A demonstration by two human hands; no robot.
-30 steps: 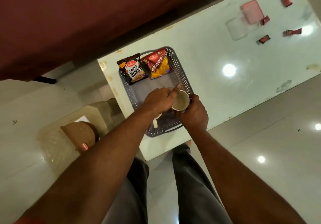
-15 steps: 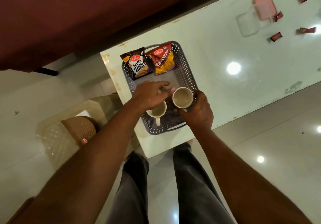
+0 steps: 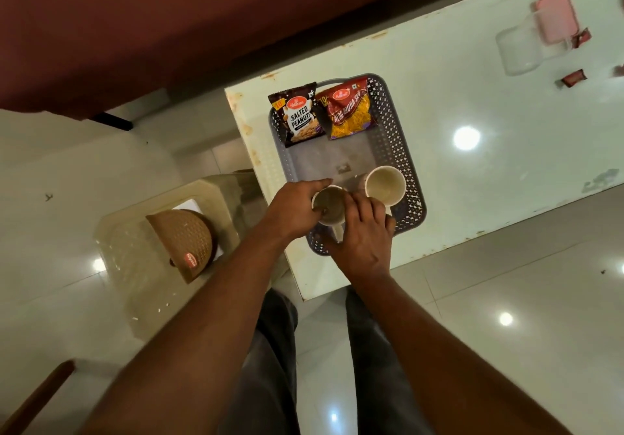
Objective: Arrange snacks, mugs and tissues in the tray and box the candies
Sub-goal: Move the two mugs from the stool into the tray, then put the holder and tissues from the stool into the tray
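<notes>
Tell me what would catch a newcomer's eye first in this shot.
Both hands meet over one mug at the near end of the grey tray: the left hand grips its rim, the right hand rests on its near side. A second mug stands beside it, to the right. Two bright snack packs, peanuts and sev, lie at the tray's far end.

The middle of my tray point(image 3: 403, 151) lies bare, between the snack packets point(image 3: 324, 112) crowding its upper end and the two mugs point(image 3: 385, 185) at its lower end. Right of the tray, the table point(image 3: 472, 96) is open up to the clear box point(image 3: 521, 49) at upper right.
</notes>
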